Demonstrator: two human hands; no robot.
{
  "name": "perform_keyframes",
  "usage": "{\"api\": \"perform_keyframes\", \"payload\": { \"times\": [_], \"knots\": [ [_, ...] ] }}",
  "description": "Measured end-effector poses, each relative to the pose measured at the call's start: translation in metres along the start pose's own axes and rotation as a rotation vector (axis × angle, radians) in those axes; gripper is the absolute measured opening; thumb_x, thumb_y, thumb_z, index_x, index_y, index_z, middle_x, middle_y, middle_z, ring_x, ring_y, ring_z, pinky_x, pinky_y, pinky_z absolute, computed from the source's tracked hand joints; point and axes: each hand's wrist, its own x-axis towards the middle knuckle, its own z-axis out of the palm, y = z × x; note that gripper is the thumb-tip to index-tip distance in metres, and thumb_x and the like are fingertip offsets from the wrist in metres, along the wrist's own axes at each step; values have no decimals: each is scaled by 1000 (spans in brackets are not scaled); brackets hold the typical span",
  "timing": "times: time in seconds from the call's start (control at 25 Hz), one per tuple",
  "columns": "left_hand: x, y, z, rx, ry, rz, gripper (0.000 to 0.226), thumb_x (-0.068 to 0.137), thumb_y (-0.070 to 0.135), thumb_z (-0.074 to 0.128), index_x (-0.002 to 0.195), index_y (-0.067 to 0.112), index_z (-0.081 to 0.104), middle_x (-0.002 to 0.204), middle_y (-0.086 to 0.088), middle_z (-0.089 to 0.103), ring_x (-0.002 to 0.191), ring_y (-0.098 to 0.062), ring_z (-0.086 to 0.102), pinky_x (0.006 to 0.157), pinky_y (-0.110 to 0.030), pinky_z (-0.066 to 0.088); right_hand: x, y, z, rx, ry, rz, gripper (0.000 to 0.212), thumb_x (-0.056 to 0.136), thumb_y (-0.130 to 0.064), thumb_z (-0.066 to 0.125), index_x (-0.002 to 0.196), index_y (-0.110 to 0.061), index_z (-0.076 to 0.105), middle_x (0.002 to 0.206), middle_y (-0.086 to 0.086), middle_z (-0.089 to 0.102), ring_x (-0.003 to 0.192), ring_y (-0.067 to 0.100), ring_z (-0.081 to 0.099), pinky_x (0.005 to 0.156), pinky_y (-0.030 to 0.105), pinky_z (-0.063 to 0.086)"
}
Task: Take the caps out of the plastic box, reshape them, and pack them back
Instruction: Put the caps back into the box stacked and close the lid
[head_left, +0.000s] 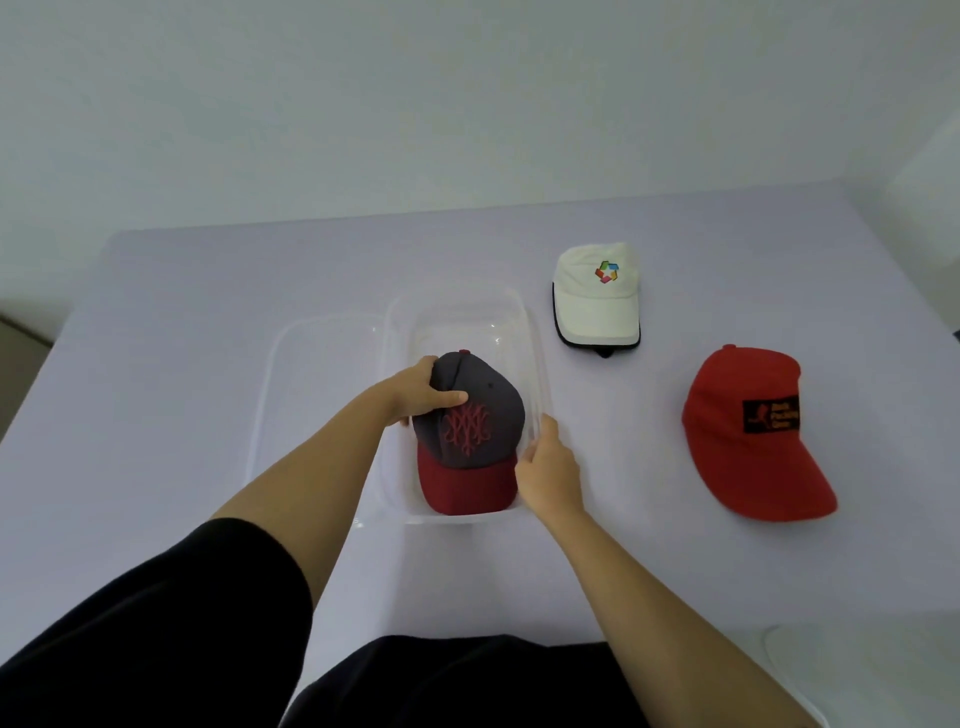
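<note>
A grey cap (483, 415) with a dark red brim and red embroidery sits in the clear plastic box (467, 317), its brim toward me. My left hand (421, 392) grips the left side of its crown. My right hand (545, 467) holds the cap at the right end of the brim, against the box's right wall. A white cap (595, 301) with a coloured logo lies on the table right of the box. Farther right lies a red cap (748, 436) with a black patch.
A clear lid (311, 374) lies flat against the box's left side. The table (208, 312) is covered in pale lavender cloth and its back edge meets a white wall. A white rounded object (789, 654) shows at the lower right edge.
</note>
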Motion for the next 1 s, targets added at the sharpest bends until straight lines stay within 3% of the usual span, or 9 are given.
{"api": "perform_keyframes", "payload": {
  "times": [0.08, 0.16, 0.28, 0.4, 0.52, 0.72, 0.8, 0.88, 1.0],
  "knots": [
    [-1, 10, -1, 150, 68, 48, 87, 83, 40, 68, 147, 11, 17, 149, -11, 33, 131, -32, 39, 99, -44, 40, 1, 3, -9, 44, -71, -19, 59, 97, -32, 40, 148, -15, 15, 147, 11, 39, 130, 30, 43, 103, 40, 37],
    [-8, 32, 1, 269, 227, 168, 89, 86, 39, 64, 149, 6, 11, 155, -13, 23, 140, -29, 28, 109, -38, 30, 6, 5, -31, 144, -33, -90, 61, 97, -39, 38, 149, -16, 15, 155, 5, 25, 140, 23, 29, 111, 36, 27],
    [-16, 82, 22, 242, 393, 403, 81, 91, 38, 56, 151, 8, 10, 159, -9, 16, 146, -23, 16, 116, -33, 16, 23, 12, -84, 246, 160, -224, 51, 98, -27, 40, 145, -13, 26, 151, 4, 33, 138, 17, 32, 111, 30, 27],
    [-9, 136, 67, 164, 327, 545, 72, 93, 36, 54, 150, 11, 17, 157, -5, 24, 144, -20, 23, 114, -30, 19, 51, 36, -149, 235, 351, -331, 46, 95, -10, 45, 139, -5, 36, 144, 10, 42, 133, 21, 38, 109, 26, 27],
    [9, 172, 119, 52, 180, 519, 78, 89, 41, 59, 150, 13, 20, 156, -1, 25, 143, -19, 26, 116, -33, 23, 79, 74, -210, 149, 420, -293, 57, 83, 4, 51, 138, -4, 37, 142, 13, 42, 133, 24, 38, 106, 19, 24],
    [52, 201, 194, -153, -116, 303, 100, 74, 47, 74, 150, 15, 17, 157, -1, 23, 144, -21, 25, 115, -41, 28, 124, 141, -281, 90, -98, -18, 112, 66, -10, 82, 149, -19, 8, 156, 5, 10, 143, 23, 14, 114, 37, 22],
    [66, 207, 214, -218, -169, 218, 102, 73, 41, 77, 150, 16, 14, 157, -3, 22, 142, -23, 28, 109, -39, 33, 139, 159, -289, 89, -276, 59, 126, 58, -20, 89, 149, -25, 1, 155, 3, 13, 142, 22, 19, 112, 41, 27],
    [74, 210, 226, -260, -219, 153, 96, 73, 35, 79, 148, 21, 21, 150, -3, 35, 132, -25, 42, 99, -40, 41, 149, 167, -287, 89, -366, 82, 126, 53, -27, 91, 149, -26, 9, 142, -2, 32, 132, 19, 35, 106, 37, 37],
    [84, 215, 236, -356, -284, 75, 80, 71, 26, 81, 136, 25, 36, 129, -2, 53, 111, -26, 57, 89, -51, 52, 162, 173, -281, 42, -377, 42, 104, 43, -40, 91, 132, -24, 41, 126, -2, 56, 109, 15, 58, 93, 38, 52]
  ]
}}
